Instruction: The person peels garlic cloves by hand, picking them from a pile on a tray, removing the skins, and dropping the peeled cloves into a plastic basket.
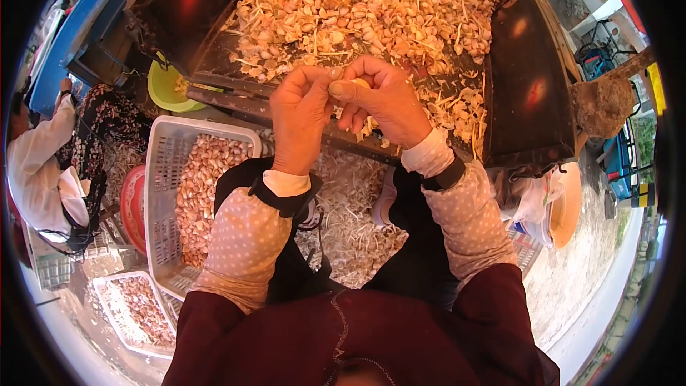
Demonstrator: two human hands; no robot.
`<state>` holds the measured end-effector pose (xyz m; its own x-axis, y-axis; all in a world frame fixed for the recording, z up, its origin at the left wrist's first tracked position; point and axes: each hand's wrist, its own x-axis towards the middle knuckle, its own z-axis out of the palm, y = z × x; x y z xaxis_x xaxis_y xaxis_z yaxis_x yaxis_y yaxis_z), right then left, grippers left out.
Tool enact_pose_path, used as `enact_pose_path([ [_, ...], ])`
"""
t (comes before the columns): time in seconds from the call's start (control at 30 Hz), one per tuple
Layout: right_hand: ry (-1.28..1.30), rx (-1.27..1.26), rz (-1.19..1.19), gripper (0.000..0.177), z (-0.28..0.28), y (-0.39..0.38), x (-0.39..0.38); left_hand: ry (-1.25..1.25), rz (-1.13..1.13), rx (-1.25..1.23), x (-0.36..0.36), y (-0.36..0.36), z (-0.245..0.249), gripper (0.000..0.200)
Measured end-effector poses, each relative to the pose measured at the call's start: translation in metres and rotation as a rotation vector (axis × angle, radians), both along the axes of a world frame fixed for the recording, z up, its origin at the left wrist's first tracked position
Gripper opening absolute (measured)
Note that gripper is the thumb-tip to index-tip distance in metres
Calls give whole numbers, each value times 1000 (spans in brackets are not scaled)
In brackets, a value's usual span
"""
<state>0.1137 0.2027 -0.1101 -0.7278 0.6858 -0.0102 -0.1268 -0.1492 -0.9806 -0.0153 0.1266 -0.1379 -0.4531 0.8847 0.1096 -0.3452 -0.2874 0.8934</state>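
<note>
My left hand [300,111] and my right hand [382,100] meet at the front edge of a dark tray [246,100]. The fingers of both are pinched together. Between my right thumb and fingers shows a small pale yellow piece, which looks like a garlic clove [361,83]. What my left fingertips hold is too small to make out. Beyond the hands, a heap of garlic cloves and husks [371,14] covers the tray.
At the left stand a white basket [161,193] of cloves, a green bowl [168,89], a red basin [133,207] and a smaller white tray [107,314]. A person [43,143] sits at the far left. Husks [350,214] litter the ground.
</note>
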Motion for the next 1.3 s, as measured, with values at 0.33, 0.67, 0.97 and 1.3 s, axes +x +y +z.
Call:
enact_pose_path([
  [0.33,214,-282,68,13,-7,5,8,-130,-202,-13,-8,-1,9,13],
  [0.67,496,-129,6,21,60,-32,-25,-825,-221,134,-1,-6,-15,18],
  [0.97,15,425,182,23,57,-84,-55,-401,-139,-278,-7,-12,-21,30],
  [1.3,-515,415,-787,18,15,-107,247,-356,-127,-263,-23,3,-35,22],
])
